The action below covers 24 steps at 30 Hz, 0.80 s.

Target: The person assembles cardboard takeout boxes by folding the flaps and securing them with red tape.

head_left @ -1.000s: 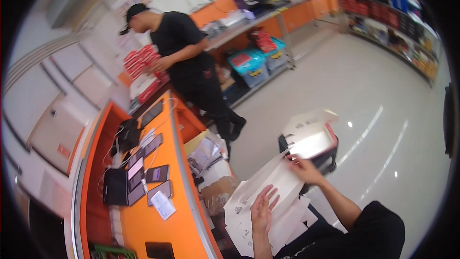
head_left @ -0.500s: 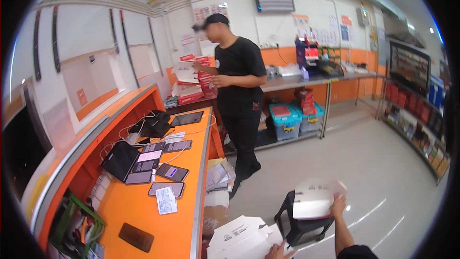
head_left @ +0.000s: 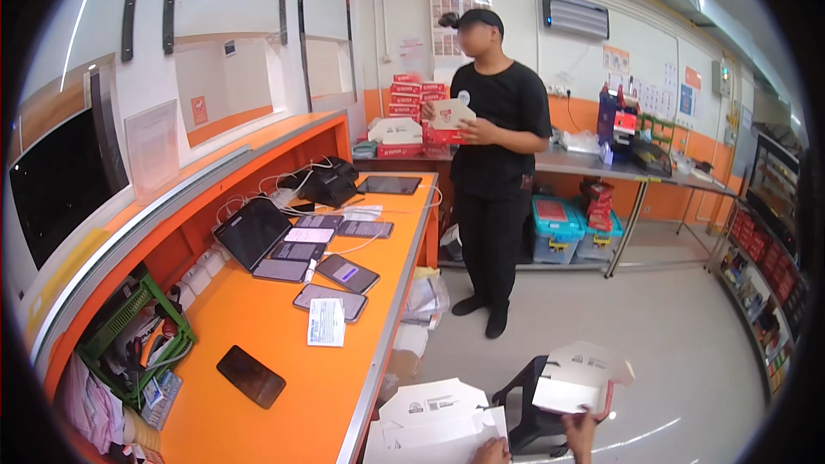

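A half-folded white carton (head_left: 577, 381) is being gripped by right-hand fingers (head_left: 581, 426), flat blanks (head_left: 434, 417) waiting under the barely visible left hand (head_left: 491, 453).

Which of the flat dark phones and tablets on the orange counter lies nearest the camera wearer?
The black phone lying alone and angled at the near end of the orange counter, past the white paper slip; the other devices cluster farther back.

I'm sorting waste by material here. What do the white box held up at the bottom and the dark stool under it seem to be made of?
The white box looks like thin matte cardboard: flat die-cut panels, sharp fold lines and open flaps, with a red side edge. The right hand grips it from below. The dark stool appears to be moulded plastic, black with a dull sheen, though little of it shows.
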Motion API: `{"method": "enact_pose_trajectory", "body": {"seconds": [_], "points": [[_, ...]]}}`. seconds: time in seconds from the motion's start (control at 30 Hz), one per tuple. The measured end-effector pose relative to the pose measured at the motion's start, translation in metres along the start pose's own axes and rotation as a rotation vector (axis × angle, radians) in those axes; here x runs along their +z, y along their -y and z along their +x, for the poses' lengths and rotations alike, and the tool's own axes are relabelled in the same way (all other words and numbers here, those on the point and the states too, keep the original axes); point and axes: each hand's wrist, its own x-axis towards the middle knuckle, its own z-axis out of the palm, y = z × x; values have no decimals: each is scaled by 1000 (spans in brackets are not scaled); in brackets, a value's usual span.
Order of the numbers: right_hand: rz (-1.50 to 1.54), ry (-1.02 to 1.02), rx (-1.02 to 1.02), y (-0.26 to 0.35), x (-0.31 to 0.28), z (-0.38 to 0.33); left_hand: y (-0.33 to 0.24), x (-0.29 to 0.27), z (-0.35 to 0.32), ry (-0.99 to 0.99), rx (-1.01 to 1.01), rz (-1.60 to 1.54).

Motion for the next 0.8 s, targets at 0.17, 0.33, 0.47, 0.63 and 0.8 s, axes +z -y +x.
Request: {"method": "enact_pose_trajectory", "body": {"seconds": [0.17,0.33,0.47,0.63,0.8], "points": [[-6,680,-114,60,37,-113,-70,-90,2,17,-291,-309],[-365,454,-549,129,35,-121,-75,-132,0,-112,-591,-980],[-214,221,-355,158,39,-116,-83,-148,0,-261,-543,-1047],[78,275,-280,142,61,-111,-79,-182,5,-215,-605,-1341],[29,365,-581,179,58,-118,-61,-197,3,-255,-572,-1397]]}}
